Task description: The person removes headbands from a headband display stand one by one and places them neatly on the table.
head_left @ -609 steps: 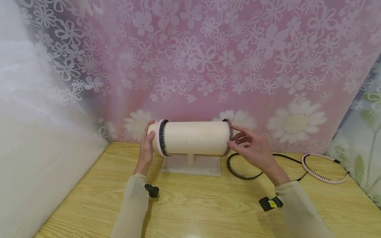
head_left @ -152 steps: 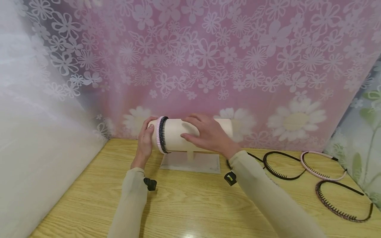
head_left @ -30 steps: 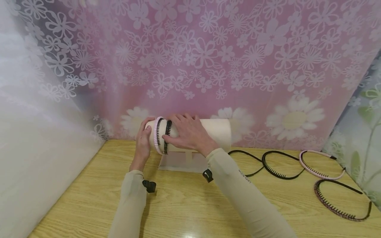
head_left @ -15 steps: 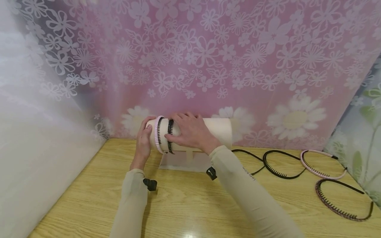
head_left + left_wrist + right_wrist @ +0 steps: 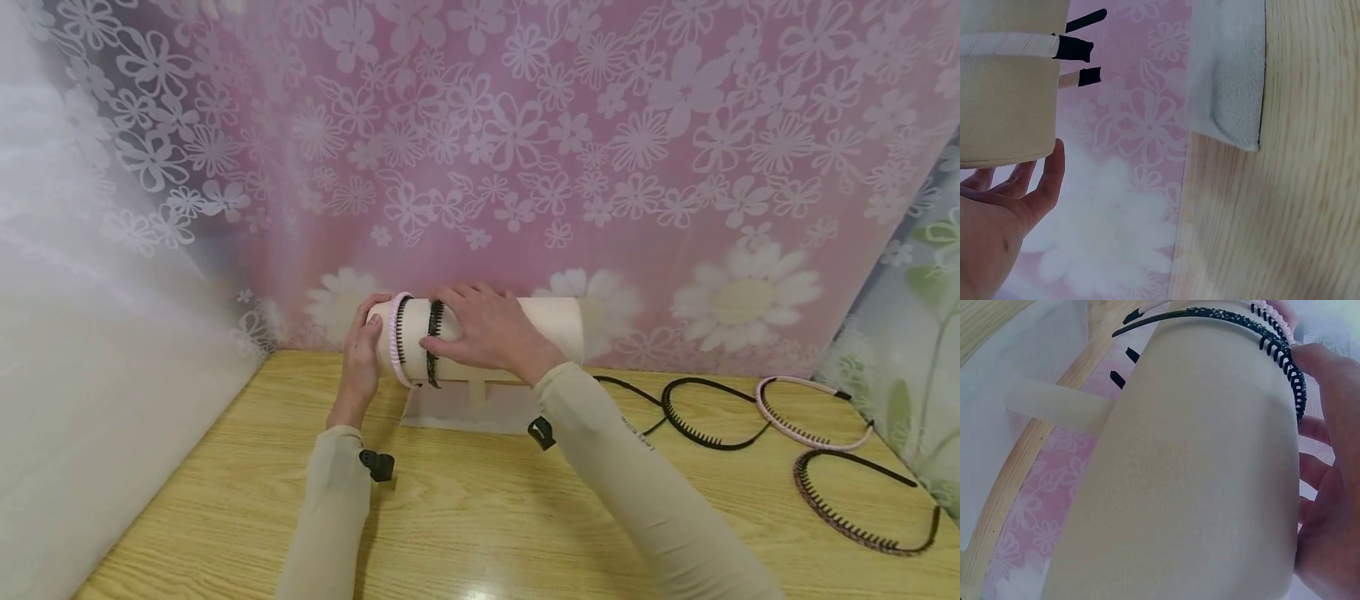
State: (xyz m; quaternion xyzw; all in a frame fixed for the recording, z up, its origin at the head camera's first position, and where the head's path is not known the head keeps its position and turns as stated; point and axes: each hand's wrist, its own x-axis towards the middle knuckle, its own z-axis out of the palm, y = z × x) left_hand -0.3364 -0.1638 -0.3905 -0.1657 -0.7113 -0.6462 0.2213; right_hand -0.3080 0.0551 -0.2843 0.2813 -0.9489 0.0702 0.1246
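A cream roll-shaped headband stand (image 5: 551, 329) stands at the back of the table. My left hand (image 5: 362, 354) grips its left end, thumb in front and fingers behind. Round the roll near that end sits a pink headband (image 5: 395, 342) with black teeth. Just right of it, apart from it, is a black speckled headband (image 5: 432, 342) with its teeth facing right. My right hand (image 5: 491, 333) reaches over the roll and holds this black headband, thumb at the front. In the right wrist view the thumb touches the speckled headband (image 5: 1229, 317); its tips stick out below the roll.
On the table's right side lie a black headband (image 5: 667, 421), another pink headband (image 5: 772, 417), a dark reddish headband (image 5: 813, 508) and a black one (image 5: 637, 388) partly behind the right sleeve. The stand's pale base (image 5: 442, 408) rests near the floral curtain (image 5: 517, 150).
The dark reddish headband has gone from the roll's right end to the table. Since five seconds ago, the right hand has taken hold of the black speckled headband, which has slid right from the pink one.
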